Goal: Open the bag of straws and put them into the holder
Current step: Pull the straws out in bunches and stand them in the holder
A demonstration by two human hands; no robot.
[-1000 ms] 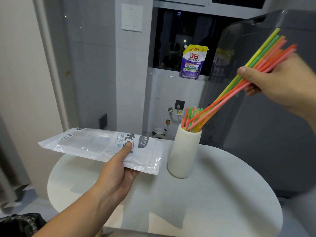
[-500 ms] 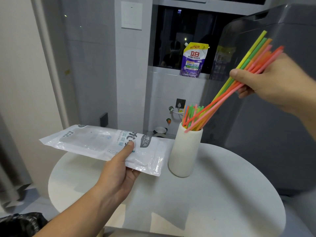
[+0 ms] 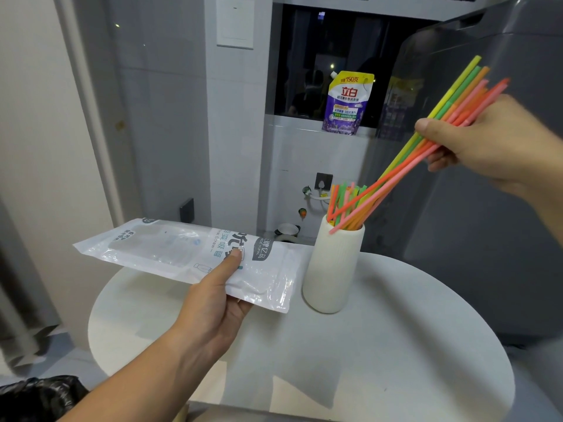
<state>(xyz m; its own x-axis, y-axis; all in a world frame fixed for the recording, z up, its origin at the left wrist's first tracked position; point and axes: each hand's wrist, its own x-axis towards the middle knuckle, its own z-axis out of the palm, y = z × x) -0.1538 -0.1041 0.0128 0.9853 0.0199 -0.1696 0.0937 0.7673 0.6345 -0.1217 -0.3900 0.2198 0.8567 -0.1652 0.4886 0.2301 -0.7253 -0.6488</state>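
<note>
Right hand [image 3: 493, 141]: thumb and curled fingers pinch a bundle of straws [image 3: 405, 166] near its upper end, yellow, green, orange and pink. The bundle slants down and left, lower tips at the mouth of the holder [image 3: 333, 266]. Most tips look to be inside the rim. One pink tip pokes out over the near lip.

Left hand [image 3: 213, 306]: thumb on top, fingers underneath, gripping the bag [image 3: 170, 248] near its right end. I hold it flat in the air over the left far part of the table [image 3: 396, 330], just beside the holder. Can't tell whether they touch. The bag looks flat and see-through, and I see no straws in it.

The holder stands upright near the far edge of the table, with shorter-showing straws [image 3: 344, 202] already in it.

Progress, as I judge it: bag opened and apparently emptied, and one lot is in the holder. What's left is to seat this bundle fully, let go, and set the bag aside. Watch the stray pink tip, which may catch on the rim.

Behind, on the window ledge, is a purple detergent pouch [image 3: 347, 102].
</note>
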